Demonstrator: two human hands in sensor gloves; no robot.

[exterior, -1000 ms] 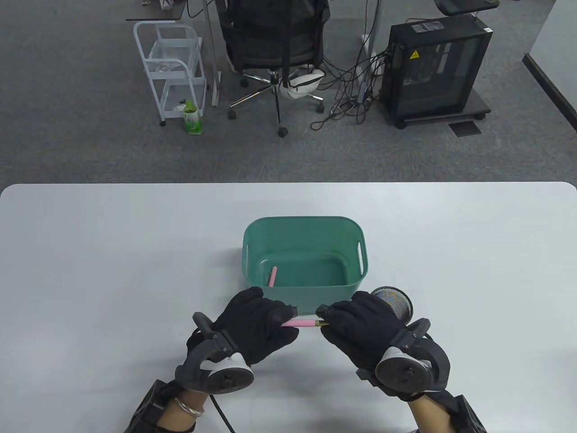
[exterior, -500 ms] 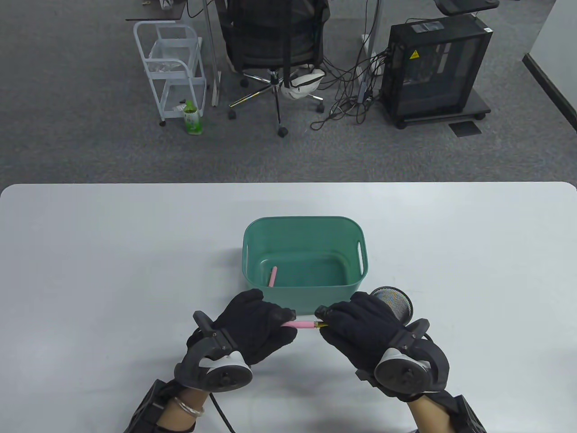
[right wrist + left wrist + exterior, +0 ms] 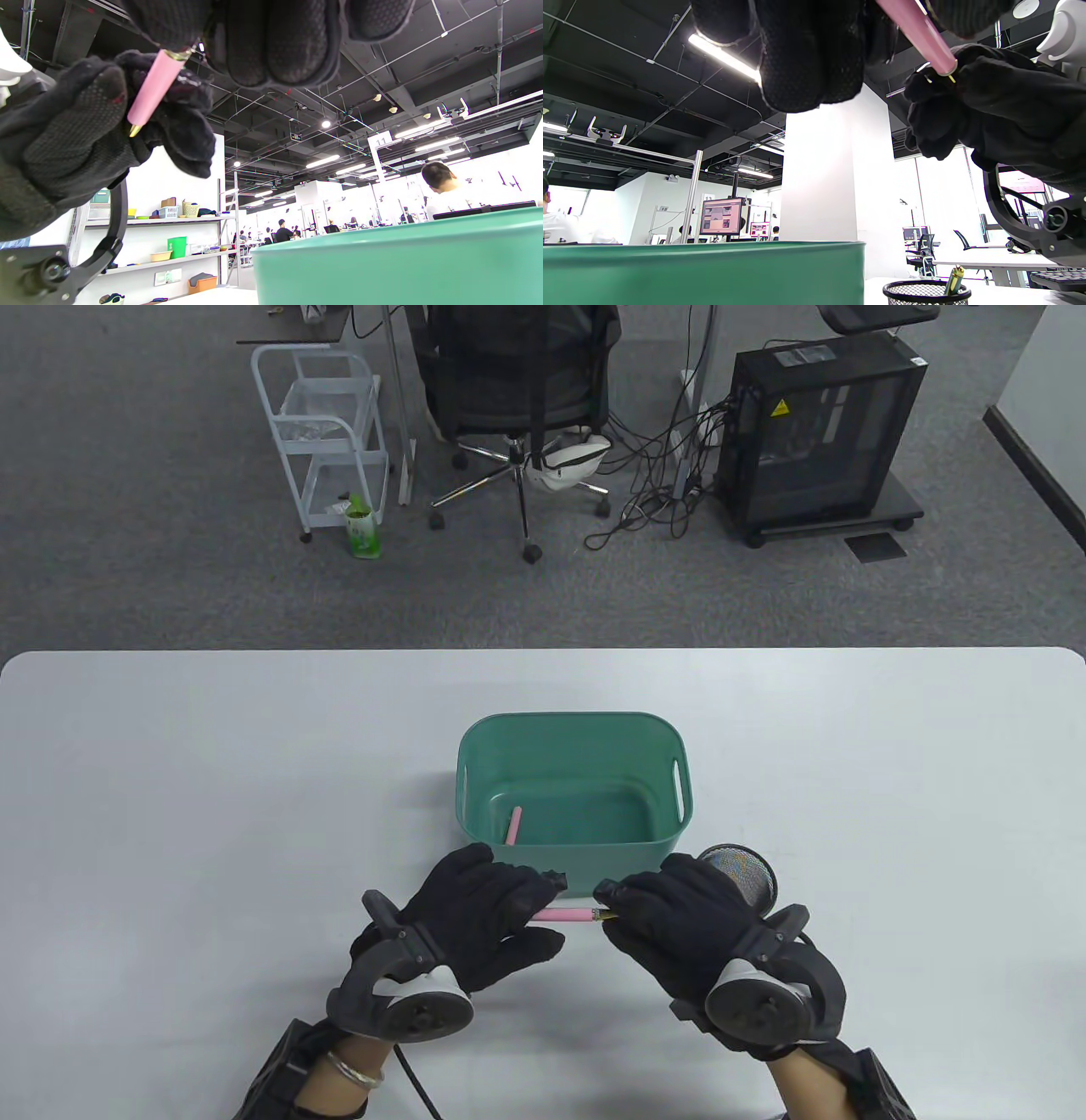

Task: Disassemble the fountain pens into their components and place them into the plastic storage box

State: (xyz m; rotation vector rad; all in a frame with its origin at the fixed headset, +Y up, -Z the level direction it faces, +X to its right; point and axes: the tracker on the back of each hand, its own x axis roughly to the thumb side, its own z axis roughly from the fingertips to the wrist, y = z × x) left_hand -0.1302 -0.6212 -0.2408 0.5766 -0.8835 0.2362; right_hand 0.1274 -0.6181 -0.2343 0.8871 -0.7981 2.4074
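A pink fountain pen [image 3: 570,913] hangs level just above the table, in front of the green plastic box [image 3: 573,729]. My left hand [image 3: 547,911] grips the pink barrel [image 3: 916,34] with curled fingers [image 3: 810,51]. My right hand [image 3: 606,904] pinches the gold end of the pen [image 3: 155,89], and the part inside the fist is hidden. A single pink pen part [image 3: 513,824] lies on the box floor at the left. In the right wrist view a small gold tip shows at the barrel's left end, against the left hand [image 3: 76,140].
A black mesh pen holder [image 3: 747,874] stands right of the box, partly behind my right hand, with a pen inside it [image 3: 953,279]. The box's near wall [image 3: 403,267] is just beyond both hands. White tabletop [image 3: 212,814] spreads to both sides.
My left hand's fingers have spread slightly around the barrel, the lower ones dropping a little. The pen and the right hand have barely moved.
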